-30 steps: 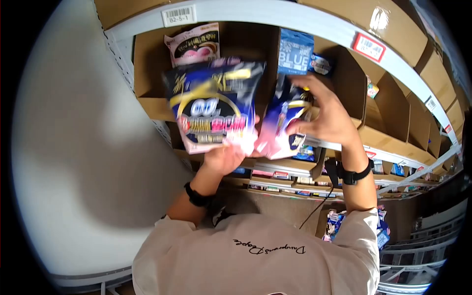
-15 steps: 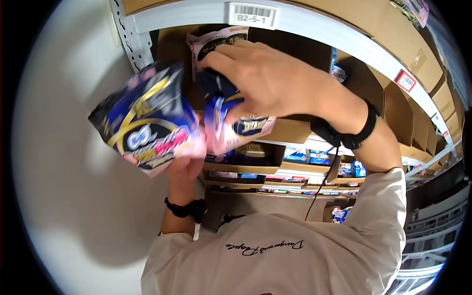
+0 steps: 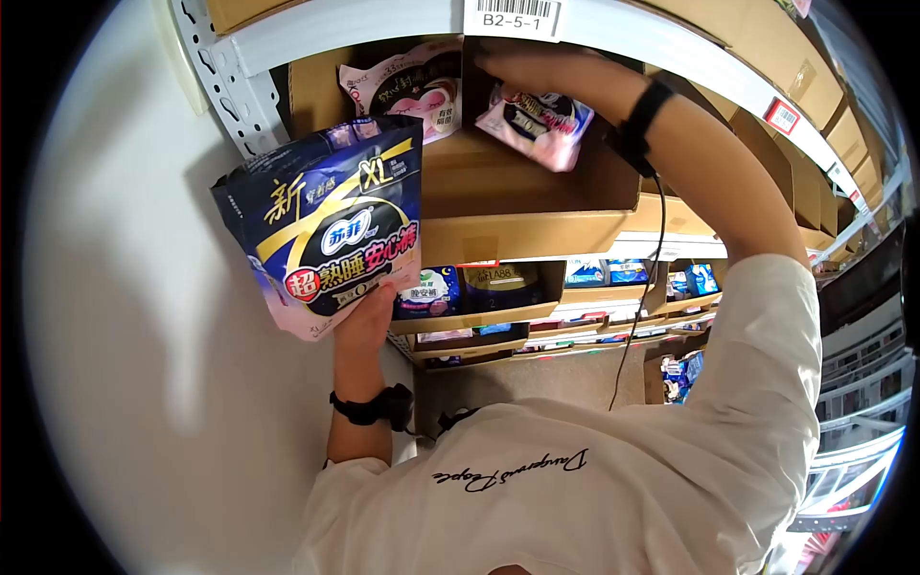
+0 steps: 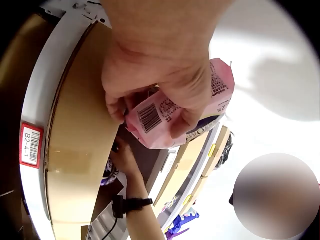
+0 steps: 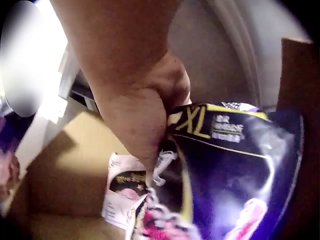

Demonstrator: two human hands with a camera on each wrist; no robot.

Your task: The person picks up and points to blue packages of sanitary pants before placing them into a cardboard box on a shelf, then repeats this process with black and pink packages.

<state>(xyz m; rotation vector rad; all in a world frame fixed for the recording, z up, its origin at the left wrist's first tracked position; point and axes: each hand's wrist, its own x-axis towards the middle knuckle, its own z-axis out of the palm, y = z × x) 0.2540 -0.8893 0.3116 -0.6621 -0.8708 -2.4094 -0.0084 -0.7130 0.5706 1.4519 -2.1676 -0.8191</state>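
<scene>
My left hand [image 3: 366,321] grips the lower edge of a dark blue and pink XL bag [image 3: 335,225], upright in front of the shelf's left end. In the left wrist view, that hand [image 4: 160,87] has thumb and fingers round the bag's pink bottom [image 4: 155,122]. My right hand [image 3: 546,72] reaches into an upper cardboard bin and holds a second such bag [image 3: 541,125] by its top; its fingertips are partly hidden. The right wrist view shows this hand [image 5: 145,110] at the dark XL bag [image 5: 235,160]. A pink and black bag [image 3: 422,96] stands at the bin's left.
The bin's cardboard front [image 3: 527,235] runs below the bags. A white shelf beam [image 3: 383,31] with a B2-5-1 label [image 3: 513,17] crosses above. Lower bins hold more packages [image 3: 426,292]. A white wall [image 3: 125,287] is at the left; a black cable [image 3: 637,326] hangs from the right wrist.
My right hand has carried the second bag away from the first, up and into the bin. The bag in my left hand has moved leftward overall and stands more upright.
</scene>
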